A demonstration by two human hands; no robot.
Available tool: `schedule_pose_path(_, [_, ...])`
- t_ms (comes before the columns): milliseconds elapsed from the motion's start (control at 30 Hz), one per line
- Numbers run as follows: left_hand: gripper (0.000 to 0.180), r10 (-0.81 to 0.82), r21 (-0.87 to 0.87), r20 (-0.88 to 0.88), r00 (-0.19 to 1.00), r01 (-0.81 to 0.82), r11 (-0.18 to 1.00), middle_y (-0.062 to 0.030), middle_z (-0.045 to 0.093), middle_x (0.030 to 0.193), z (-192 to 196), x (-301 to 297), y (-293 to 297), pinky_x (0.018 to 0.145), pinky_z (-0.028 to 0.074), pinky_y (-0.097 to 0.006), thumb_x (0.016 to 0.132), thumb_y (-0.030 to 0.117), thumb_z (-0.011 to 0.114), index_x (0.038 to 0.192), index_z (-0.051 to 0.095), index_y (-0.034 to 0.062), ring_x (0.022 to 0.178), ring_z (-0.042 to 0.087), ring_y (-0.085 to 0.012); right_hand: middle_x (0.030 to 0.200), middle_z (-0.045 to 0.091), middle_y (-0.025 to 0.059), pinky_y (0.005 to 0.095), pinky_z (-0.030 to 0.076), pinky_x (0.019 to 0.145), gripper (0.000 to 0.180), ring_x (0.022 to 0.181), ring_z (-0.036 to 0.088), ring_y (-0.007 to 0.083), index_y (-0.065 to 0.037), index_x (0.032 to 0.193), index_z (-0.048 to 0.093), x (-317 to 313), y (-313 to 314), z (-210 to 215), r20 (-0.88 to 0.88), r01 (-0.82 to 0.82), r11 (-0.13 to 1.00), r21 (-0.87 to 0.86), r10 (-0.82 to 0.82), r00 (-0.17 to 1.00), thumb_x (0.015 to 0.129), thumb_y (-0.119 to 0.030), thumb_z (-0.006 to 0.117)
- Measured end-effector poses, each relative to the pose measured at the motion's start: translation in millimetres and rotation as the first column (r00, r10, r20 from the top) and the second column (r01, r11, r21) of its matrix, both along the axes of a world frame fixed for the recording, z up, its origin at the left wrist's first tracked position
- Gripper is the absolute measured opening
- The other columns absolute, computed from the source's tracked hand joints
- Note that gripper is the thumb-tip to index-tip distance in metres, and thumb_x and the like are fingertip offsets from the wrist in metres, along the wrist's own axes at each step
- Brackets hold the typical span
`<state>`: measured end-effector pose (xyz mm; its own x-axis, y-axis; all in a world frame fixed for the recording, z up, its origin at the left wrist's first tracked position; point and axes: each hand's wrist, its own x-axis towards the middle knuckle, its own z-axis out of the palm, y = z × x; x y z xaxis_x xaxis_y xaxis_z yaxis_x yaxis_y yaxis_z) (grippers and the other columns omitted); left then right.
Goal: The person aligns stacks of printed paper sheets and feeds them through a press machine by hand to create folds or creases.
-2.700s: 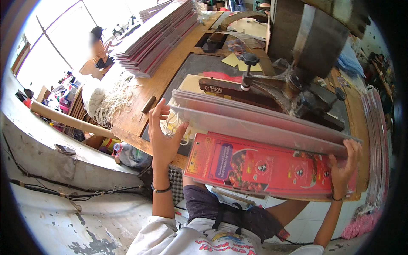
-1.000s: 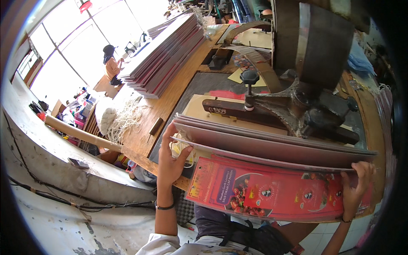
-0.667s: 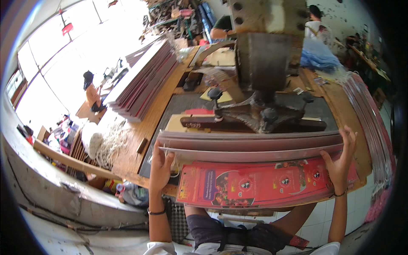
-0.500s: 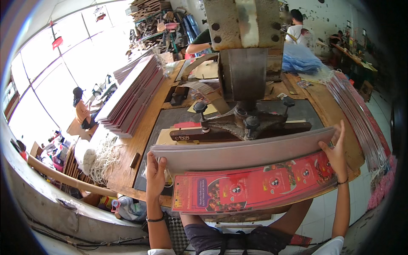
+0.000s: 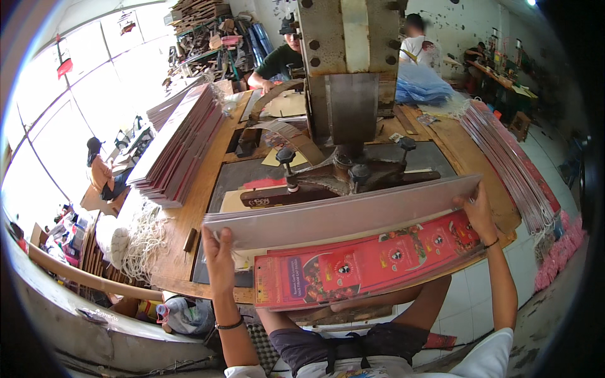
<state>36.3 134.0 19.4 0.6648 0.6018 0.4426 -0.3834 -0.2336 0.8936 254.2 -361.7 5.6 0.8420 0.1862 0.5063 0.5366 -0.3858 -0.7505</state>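
Note:
Between my two hands a stack of long grey sheets (image 5: 340, 217) stands on its long edge, tilted slightly, its right end higher. My left hand (image 5: 218, 252) grips the left end, thumb in front and fingers partly hidden behind. At the right end my right hand (image 5: 477, 214) holds the stack, its fingers partly behind the corner. Just in front lies a pile of long red printed sheets (image 5: 372, 261) with food pictures, at the table's front edge above my lap. Behind the grey stack is the press head (image 5: 346, 173), a metal spider with black knobs over a dark bar.
A tall stack of long sheets (image 5: 173, 148) stands left, near tangled white cord (image 5: 142, 246). Another corded stack (image 5: 513, 167) hangs over the right edge. Blue plastic (image 5: 419, 85) lies farther back. A person in a dark sleeve (image 5: 277, 69) works behind the press; others are farther off.
The whole view has shifted a little, and the person behind the press now shows. The grey stack tilts more, its right end raised; both hands keep their hold.

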Motion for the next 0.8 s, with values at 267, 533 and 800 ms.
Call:
schedule_pose_path(267, [0.046, 0.191, 0.002, 0.188, 0.963, -0.195, 0.981, -0.0100, 0.049, 0.117, 8.3, -53.9, -15.1, 0.099, 0.035, -0.034, 0.100, 0.030, 0.040, 0.134, 0.030, 0.0016, 0.108, 0.047, -0.0188, 0.113, 0.049, 0.0072, 0.0318, 0.043, 0.090, 0.061, 0.108, 0.050, 0.0163, -0.003, 0.128, 0.036, -14.6, -26.7, 19.4, 0.154, -0.015, 0.998, 0.067, 0.004, 0.988, 0.079, -0.008, 0.071])
schedule_pose_path(533, [0.039, 0.024, 0.015, -0.006, 1.000, -0.024, 1.000, -0.0112, 0.046, 0.115, -31.7, -72.4, -16.1, 0.097, 0.033, -0.035, 0.097, 0.021, 0.042, 0.129, 0.033, 0.0009, 0.106, 0.044, -0.0192, 0.111, 0.048, 0.0064, 0.0367, 0.042, 0.098, 0.069, 0.113, 0.047, 0.0196, -0.008, 0.130, 0.032, -51.9, -30.0, -19.1, -0.174, 0.000, 1.000, 0.021, 0.004, 0.985, 0.075, -0.004, 0.073])
schedule_pose_path(800, [0.067, 0.018, 0.102, -0.089, 0.996, -0.009, 0.995, -0.0084, 0.056, 0.105, -21.4, -60.9, 0.5, 0.084, 0.044, -0.030, 0.080, 0.038, 0.071, 0.125, 0.041, -0.0018, 0.092, 0.054, -0.0166, 0.123, 0.048, 0.0085, 0.0363, 0.040, 0.098, 0.084, 0.115, 0.047, 0.0202, -0.008, 0.135, 0.028, -55.4, -17.1, 47.9, -0.210, -0.036, 0.977, -0.212, -0.009, 0.978, 0.069, -0.013, 0.080])
